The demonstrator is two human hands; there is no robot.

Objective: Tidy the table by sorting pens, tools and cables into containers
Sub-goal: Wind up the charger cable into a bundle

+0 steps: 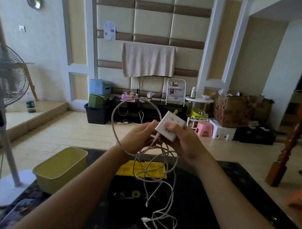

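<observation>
- The charger block (170, 128) is white and square, with small pinkish marks on its face and a metal prong sticking out of its top edge. It is held in the air above the surface (212, 194), at the middle of the view.
- One pale cable (138, 98) leaves the block's lower edge, arcs up in a wide loop to the left, then drops in tangled loops onto the surface.
- Two plug ends show low in the tangle. I cannot tell whether they belong to one cord or several.
- The right hand (186, 143) grasps the block, its fingers (168, 125) curled over the face.
- The left hand (136, 138) pinches the cable just below the block, its thumb up against the block's edge.
- One yellow tray with compartments (154, 167) lies on the dark surface under the hanging cable.
- One yellow-green bin (57, 179) stands at the surface's left edge.
- A small yellow ring (135, 194) lies beside other small bits too dim to name.
- One standing fan (2, 74) is at the left, and one pink stool (204, 128) on the floor beyond.
</observation>
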